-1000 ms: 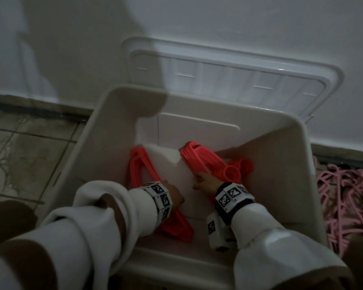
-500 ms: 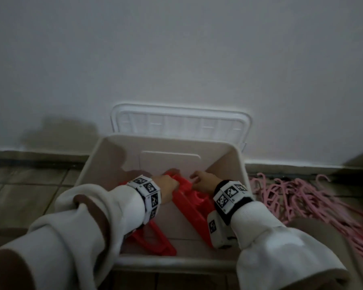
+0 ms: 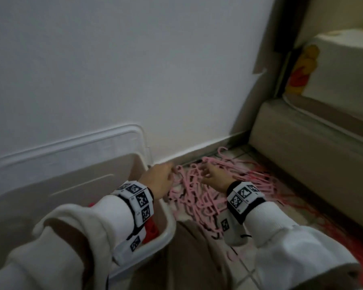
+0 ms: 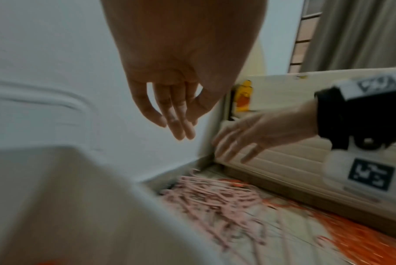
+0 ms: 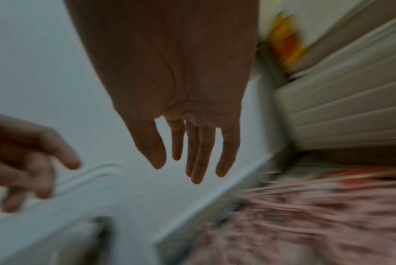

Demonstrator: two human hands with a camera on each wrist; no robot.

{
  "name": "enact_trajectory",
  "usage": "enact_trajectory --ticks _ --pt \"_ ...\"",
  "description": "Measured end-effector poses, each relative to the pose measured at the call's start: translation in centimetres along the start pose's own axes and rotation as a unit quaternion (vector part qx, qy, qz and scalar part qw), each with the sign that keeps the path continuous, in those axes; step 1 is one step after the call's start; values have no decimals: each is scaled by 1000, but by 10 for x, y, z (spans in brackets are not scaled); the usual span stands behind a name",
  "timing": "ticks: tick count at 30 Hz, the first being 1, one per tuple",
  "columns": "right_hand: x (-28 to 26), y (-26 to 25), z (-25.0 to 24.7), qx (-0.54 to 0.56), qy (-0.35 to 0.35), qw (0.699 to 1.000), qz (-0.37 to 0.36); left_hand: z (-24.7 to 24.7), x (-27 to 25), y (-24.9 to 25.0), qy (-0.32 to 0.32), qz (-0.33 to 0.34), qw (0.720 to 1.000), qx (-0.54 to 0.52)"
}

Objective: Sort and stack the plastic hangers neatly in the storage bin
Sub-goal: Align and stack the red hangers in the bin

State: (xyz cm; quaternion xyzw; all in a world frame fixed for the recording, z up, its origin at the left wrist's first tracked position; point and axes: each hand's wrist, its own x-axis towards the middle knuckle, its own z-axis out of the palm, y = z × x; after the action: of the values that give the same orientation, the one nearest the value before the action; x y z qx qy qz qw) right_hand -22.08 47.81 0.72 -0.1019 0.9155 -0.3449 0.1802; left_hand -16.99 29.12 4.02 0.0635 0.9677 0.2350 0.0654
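- The left hand (image 3: 158,178) hangs above the near right corner of the white storage bin (image 3: 168,231), fingers loosely straight and released, grasping nothing; the left wrist view shows those fingers (image 4: 178,123) in the air, clear of the pile
- The right hand (image 3: 213,177) is spread over the pink hangers (image 3: 194,197), palm down, fingers extended and empty; whether the tips touch the pile I cannot tell
- The pink hangers lie in a tangled heap on the tiled floor (image 3: 245,266), just right of the bin, against the wall's skirting
- Red hangers (image 3: 152,229) show inside the bin, partly hidden by the left sleeve; more red ones (image 4: 360,238) lie on the floor beyond the pink heap
- The bin's lid (image 3: 71,149) leans on the white wall behind it
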Motion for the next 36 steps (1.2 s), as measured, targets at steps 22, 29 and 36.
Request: enact_trajectory --ticks 22,29,36 --pt "-104 366 -9 -126 53 882 452 282 83 145 -411 57 892 179" --pt "-96 397 9 -102 87 849 512 322 91 115 -459 60 859 219" --pt "-73 335 26 -36 56 847 527 323 108 106 -385 45 896 215"
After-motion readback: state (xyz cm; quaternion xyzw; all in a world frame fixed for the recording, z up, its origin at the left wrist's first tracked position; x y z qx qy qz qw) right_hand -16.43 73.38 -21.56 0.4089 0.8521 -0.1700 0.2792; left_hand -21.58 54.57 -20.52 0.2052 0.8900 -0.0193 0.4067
